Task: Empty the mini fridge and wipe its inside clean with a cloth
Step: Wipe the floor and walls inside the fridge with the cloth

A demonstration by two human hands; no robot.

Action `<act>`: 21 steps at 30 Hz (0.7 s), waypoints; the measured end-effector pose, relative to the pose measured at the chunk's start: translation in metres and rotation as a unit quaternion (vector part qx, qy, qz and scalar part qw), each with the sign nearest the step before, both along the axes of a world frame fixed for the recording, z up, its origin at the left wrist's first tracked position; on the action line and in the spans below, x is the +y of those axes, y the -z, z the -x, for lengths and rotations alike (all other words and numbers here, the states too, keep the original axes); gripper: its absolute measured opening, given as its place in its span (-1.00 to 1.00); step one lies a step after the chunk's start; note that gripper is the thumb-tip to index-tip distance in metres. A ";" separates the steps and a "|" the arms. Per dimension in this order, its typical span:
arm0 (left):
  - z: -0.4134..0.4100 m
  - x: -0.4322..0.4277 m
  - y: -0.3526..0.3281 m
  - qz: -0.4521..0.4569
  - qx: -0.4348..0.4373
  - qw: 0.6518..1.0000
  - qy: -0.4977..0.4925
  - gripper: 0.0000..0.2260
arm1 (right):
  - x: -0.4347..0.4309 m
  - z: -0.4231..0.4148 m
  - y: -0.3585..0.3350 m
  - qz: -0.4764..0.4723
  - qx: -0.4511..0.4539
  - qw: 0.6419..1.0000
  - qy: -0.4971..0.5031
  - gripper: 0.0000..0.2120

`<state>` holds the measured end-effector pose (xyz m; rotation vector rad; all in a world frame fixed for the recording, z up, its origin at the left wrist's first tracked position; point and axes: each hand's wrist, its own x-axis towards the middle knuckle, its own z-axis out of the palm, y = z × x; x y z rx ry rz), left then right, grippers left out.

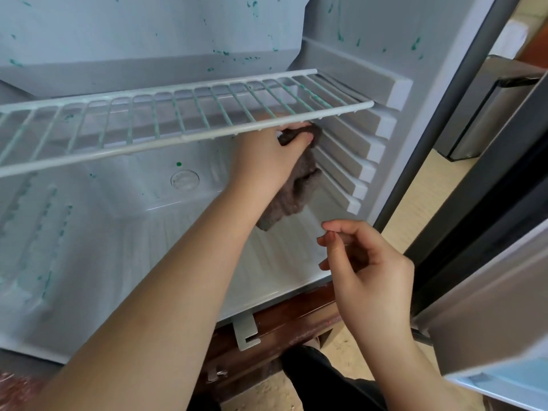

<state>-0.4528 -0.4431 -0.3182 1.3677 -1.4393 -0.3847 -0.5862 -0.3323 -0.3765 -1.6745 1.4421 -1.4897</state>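
Grey-brown cloth (pixel 292 191), bunched in the left hand (pixel 264 157), is pressed against the ribbed shelf guides (pixel 358 149) on the right inner wall of the mini fridge (pixel 370 31). It sits just under the right end of the white wire shelf (pixel 178 114), at about two o'clock from the middle of the view, and its loose tail hangs down toward the fridge floor. The left hand's fingers and thumb are curled tight round the wad. The right hand (pixel 364 262) hovers apart from it at about four o'clock, just in front of the fridge's lower lip, fingers loosely curled, holding nothing and touching nothing that I can see. No food or containers show inside, so the emptying looks done and the step in hand is the wiping, here at the right wall. Green flecks (pixel 178 164) dot the back wall at twelve o'clock, the upper right wall at one o'clock, the shelf wires, and the left side of the floor at eight o'clock, so I judge much of the wiping is not yet done. The next move likely calls for dragging the cloth along each groove between the guides, pressing firmly into the corners, then working over to the spotted back and left. The shelf may need lifting out to reach above and beneath it.
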 end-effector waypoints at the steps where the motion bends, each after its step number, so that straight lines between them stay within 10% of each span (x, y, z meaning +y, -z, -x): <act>1: 0.000 -0.005 0.000 -0.011 -0.002 1.000 -0.006 -0.85 | -0.002 0.000 0.000 -0.001 -0.001 1.000 -0.003 -0.78; 12: 0.026 0.024 0.005 0.097 -0.062 0.991 0.071 -0.88 | 0.000 0.006 0.003 -0.004 -0.001 1.000 0.000 -0.80; 21: 0.019 0.071 0.002 0.015 -0.119 0.985 0.121 -0.88 | 0.033 0.005 0.006 0.014 0.019 1.000 0.007 -0.80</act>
